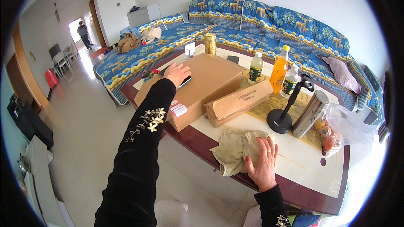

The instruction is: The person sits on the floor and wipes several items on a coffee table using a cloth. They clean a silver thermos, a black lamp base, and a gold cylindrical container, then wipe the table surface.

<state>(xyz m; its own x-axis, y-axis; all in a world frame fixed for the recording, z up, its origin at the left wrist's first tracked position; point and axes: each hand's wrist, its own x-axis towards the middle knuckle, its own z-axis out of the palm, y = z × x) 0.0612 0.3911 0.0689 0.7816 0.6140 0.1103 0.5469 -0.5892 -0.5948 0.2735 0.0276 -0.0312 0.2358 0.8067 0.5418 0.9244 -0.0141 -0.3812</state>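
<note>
My left hand (pixel 177 72) lies over a smartphone (pixel 185 82) on top of a large closed cardboard box (pixel 208 75). Only one edge of the phone shows, and the hand hides whether my fingers grip it. My right hand (pixel 263 162) presses on a crumpled pale green cloth (pixel 241 149) at the table's near edge, its fingers curled over the fabric. Between the two hands lies a long, narrow microphone carton (pixel 238 102), against the big box. A black microphone stand (pixel 281 116) with a round base stands beyond the cloth.
Right of the stand are a steel thermos (pixel 311 113) and a plastic bag of fruit (pixel 329 135). Behind stand an orange drink bottle (pixel 280 69), two clear bottles and a gold canister (pixel 210 43). A patterned sofa (pixel 246 34) wraps the far side. A distant person (pixel 83 34) is near the doorway.
</note>
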